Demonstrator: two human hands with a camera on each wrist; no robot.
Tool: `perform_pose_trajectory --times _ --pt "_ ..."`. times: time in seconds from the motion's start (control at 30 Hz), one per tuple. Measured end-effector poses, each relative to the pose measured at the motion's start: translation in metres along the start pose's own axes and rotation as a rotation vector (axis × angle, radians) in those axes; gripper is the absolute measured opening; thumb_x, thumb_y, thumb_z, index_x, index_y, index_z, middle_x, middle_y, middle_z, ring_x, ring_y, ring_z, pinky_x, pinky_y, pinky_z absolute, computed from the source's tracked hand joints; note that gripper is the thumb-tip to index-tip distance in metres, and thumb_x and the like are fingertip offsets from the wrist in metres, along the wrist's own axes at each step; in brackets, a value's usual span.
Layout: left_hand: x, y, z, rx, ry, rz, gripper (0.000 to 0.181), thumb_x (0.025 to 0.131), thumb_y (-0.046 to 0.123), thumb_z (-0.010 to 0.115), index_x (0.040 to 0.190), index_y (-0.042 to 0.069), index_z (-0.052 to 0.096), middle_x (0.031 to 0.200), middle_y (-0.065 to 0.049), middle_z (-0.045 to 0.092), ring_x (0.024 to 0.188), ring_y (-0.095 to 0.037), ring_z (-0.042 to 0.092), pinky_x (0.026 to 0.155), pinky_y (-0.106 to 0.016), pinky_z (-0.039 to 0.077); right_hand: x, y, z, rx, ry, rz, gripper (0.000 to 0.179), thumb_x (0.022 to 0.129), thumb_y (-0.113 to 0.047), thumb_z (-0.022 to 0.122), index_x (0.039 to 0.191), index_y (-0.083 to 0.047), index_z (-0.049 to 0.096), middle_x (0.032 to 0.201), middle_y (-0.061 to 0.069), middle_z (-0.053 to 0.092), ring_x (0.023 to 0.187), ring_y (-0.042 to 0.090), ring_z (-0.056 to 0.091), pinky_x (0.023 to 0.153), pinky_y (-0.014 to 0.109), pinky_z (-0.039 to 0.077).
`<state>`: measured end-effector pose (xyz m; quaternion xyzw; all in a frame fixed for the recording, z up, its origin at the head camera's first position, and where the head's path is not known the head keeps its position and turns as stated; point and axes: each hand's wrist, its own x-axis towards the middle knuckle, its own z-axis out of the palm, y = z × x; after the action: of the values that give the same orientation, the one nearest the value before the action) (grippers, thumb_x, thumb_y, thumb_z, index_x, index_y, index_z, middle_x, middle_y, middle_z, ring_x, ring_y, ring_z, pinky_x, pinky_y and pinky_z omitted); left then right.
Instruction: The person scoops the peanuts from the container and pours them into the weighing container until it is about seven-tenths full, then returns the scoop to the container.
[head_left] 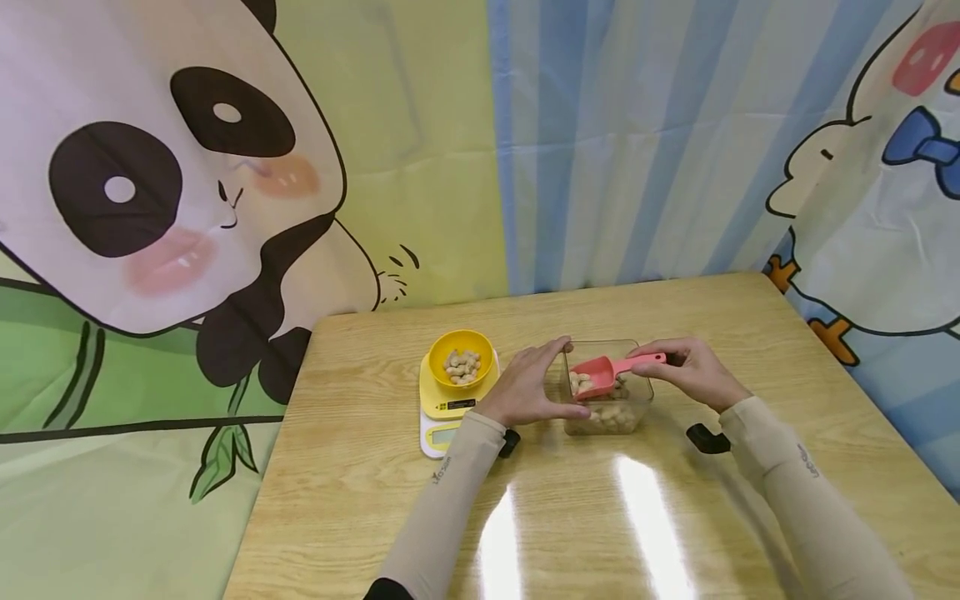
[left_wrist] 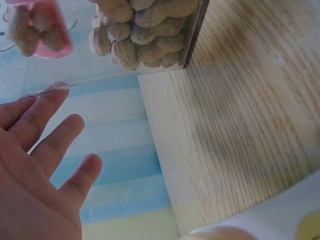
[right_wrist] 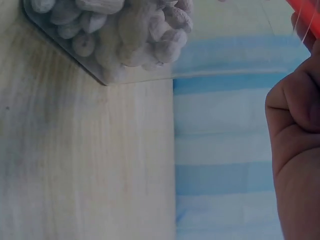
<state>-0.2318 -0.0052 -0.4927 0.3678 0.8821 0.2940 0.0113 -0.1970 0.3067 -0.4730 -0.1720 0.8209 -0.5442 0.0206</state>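
Note:
A clear plastic box holds unshelled peanuts on the wooden table. My right hand pinches the handle of a pink scoop, whose bowl, with a few peanuts in it, is over the box opening. At the box's left side my left hand has its fingers spread, fingertips at the rim and thumb toward the front. In the left wrist view, the fingers are extended near the box's edge. Only a red edge of the scoop shows beside my right hand in the right wrist view.
Left of the box stands a yellow and white kitchen scale, its display facing me. On it sits a yellow bowl of peanuts. A striped blue curtain and a panda-printed cloth hang behind the table.

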Motion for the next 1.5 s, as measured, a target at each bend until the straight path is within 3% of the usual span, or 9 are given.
perform_pose_trajectory --times 0.13,0.3,0.5,0.67,0.8,1.1,1.33,1.5 --pt "0.000 -0.001 0.000 -0.001 0.001 -0.003 0.114 0.070 0.083 0.069 0.160 0.033 0.022 0.154 0.018 0.040 0.141 -0.009 0.039 0.122 -0.040 0.023 -0.006 0.005 0.001 0.058 0.035 -0.006 0.025 0.096 -0.013 0.071 0.119 -0.003 0.074 0.104 0.015 0.073 0.064 0.017 0.049 0.053 0.032 0.043" --pt "0.001 -0.001 0.000 0.005 -0.004 -0.004 0.115 0.070 0.085 0.067 0.161 0.034 0.020 0.154 0.019 0.039 0.141 -0.010 0.039 0.122 -0.041 0.024 -0.011 0.010 0.003 0.096 0.077 -0.009 0.023 0.096 -0.008 0.070 0.118 -0.001 0.074 0.098 0.015 0.072 0.061 0.016 0.044 0.051 0.032 0.039" --pt "0.001 0.000 0.000 0.013 -0.007 -0.014 0.115 0.070 0.086 0.067 0.161 0.034 0.020 0.155 0.019 0.039 0.141 -0.010 0.039 0.122 -0.040 0.024 -0.016 0.014 0.006 0.135 0.117 -0.026 0.022 0.097 -0.004 0.068 0.118 0.002 0.072 0.102 0.005 0.073 0.073 0.012 0.059 0.065 0.025 0.053" --pt "0.000 -0.002 0.001 0.015 -0.003 -0.014 0.117 0.069 0.086 0.066 0.162 0.034 0.018 0.157 0.018 0.037 0.144 -0.011 0.036 0.122 -0.040 0.022 -0.020 0.020 0.010 0.148 0.155 -0.078 0.023 0.097 0.000 0.066 0.119 0.005 0.071 0.085 0.003 0.062 0.066 0.015 0.044 0.062 0.025 0.047" --pt "0.000 -0.002 0.001 0.013 -0.002 -0.013 0.117 0.070 0.086 0.066 0.162 0.033 0.018 0.158 0.017 0.036 0.145 -0.010 0.034 0.123 -0.040 0.021 -0.023 0.022 0.012 0.153 0.182 -0.077 0.023 0.098 -0.001 0.064 0.120 0.005 0.070 0.083 0.004 0.056 0.066 0.018 0.040 0.061 0.028 0.044" --pt "-0.001 -0.001 0.001 0.011 -0.001 -0.017 0.118 0.070 0.086 0.066 0.163 0.032 0.017 0.158 0.018 0.036 0.145 -0.008 0.034 0.123 -0.037 0.019 -0.029 0.028 0.010 0.136 0.233 -0.034 0.024 0.099 -0.004 0.064 0.121 0.003 0.070 0.093 0.004 0.062 0.072 0.014 0.048 0.067 0.024 0.052" --pt "-0.001 -0.002 0.002 0.012 0.009 -0.011 0.118 0.070 0.086 0.066 0.163 0.032 0.017 0.158 0.017 0.037 0.145 -0.010 0.035 0.123 -0.038 0.020 -0.029 0.032 0.011 0.145 0.237 -0.042 0.025 0.099 -0.002 0.063 0.122 0.004 0.069 0.093 0.006 0.063 0.071 0.016 0.048 0.061 0.030 0.047" --pt "-0.001 -0.001 0.002 0.006 0.003 -0.016 0.118 0.071 0.085 0.067 0.163 0.031 0.016 0.160 0.016 0.034 0.147 -0.010 0.032 0.124 -0.038 0.018 -0.026 0.032 0.013 0.162 0.236 -0.046 0.025 0.099 -0.003 0.065 0.122 0.005 0.070 0.100 0.005 0.067 0.077 0.019 0.054 0.066 0.028 0.052"
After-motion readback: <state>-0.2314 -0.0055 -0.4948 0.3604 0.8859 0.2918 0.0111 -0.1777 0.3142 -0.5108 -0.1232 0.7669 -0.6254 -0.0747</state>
